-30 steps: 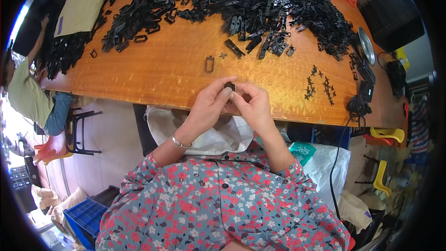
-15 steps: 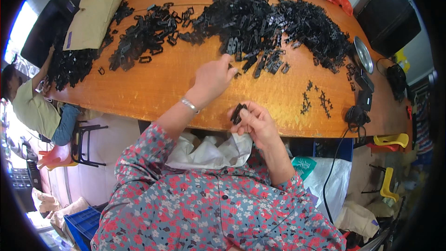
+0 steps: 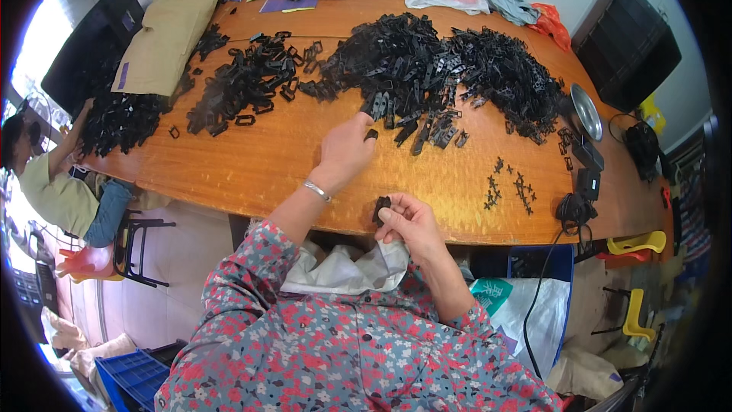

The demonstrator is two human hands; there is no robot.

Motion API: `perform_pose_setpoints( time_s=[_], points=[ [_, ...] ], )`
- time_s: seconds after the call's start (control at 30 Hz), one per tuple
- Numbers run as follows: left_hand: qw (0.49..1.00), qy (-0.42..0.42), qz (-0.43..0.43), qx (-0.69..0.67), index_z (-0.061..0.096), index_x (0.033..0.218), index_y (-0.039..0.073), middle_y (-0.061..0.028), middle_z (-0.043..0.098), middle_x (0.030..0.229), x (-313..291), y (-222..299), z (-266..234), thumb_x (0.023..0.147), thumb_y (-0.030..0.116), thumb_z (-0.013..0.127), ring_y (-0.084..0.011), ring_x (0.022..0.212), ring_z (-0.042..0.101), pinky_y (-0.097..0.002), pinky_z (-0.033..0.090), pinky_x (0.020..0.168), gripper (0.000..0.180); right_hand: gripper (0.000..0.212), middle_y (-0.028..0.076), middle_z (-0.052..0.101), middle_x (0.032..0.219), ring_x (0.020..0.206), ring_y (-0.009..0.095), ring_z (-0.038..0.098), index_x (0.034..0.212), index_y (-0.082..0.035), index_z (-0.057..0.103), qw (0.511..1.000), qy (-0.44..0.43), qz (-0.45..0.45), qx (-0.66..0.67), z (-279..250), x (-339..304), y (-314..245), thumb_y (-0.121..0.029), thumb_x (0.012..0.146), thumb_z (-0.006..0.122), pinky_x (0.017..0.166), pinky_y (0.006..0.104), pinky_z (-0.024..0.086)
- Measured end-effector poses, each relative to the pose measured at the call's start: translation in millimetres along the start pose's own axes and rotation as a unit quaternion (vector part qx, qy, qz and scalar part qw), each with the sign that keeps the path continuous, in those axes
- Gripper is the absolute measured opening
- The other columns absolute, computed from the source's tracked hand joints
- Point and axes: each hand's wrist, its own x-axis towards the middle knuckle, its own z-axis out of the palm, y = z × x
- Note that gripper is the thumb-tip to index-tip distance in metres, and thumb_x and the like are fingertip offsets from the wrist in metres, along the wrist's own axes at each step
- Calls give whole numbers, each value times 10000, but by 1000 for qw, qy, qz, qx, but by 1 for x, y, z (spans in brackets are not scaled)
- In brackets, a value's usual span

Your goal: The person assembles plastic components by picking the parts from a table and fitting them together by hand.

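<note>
My left hand (image 3: 345,154) reaches over the table to the front of the middle heap of black plastic parts (image 3: 396,53). Its fingers are bent together beside a few loose clip-like parts. A small dark thing (image 3: 371,135) shows at its thumb side; I cannot make out what it is. Close to the table's front edge, my right hand (image 3: 412,225) pinches a short black plastic part (image 3: 382,210) between thumb and fingers. A white cloth or bag (image 3: 347,271) lies below it at my lap.
Frame-shaped black parts (image 3: 244,80) lie to the left. Several small cross-shaped pieces (image 3: 524,192) lie on the right, near a metal dish (image 3: 585,112) and a black cable (image 3: 537,297). A seated person (image 3: 57,191) works at far left by a brown paper sack (image 3: 164,38).
The whole view has shifted, so the table sits lower in the picture. My left hand stays at the heap's front, its fingers drawn slightly leftward. The right hand still holds its black part, now more upright.
</note>
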Motion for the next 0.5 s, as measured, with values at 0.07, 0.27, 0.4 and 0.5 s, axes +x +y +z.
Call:
perform_pose_setpoints(
  time_s=[0.07,0.27,0.4,0.5],
  points=[
    [979,-33,-15,-202,656,1286,59,-172,748,1002,-11,-9,-3,944,189,714,-296,867,734,-413,576,777,371,349,73,728,995,712,155,712,1284,14,605,998,50,-19,-23,-1,4,-1,-131,994,737,621,266,570],
    [816,-196,-101,-534,647,1329,1,-6,717,1003,-61,9,-54,1008,103,700,-63,848,669,-195,535,721,341,286,79,743,988,705,116,699,1210,29,668,978,100,-133,-128,-4,19,-24,-83,963,758,631,254,574],
    [800,-203,-87,-557,637,1340,10,-8,708,1038,-79,14,-59,1008,73,695,-68,874,672,-199,546,746,343,263,61,748,906,675,102,688,1146,29,696,967,92,-135,-197,12,14,-33,-61,922,802,616,242,565],
    [790,-161,-63,-589,628,1342,13,-18,698,1084,-87,12,-57,1010,53,686,-70,898,673,-205,554,774,339,258,48,746,884,661,84,672,1112,22,703,966,83,-143,-199,20,9,-32,-47,896,824,594,244,544]
  ],
)
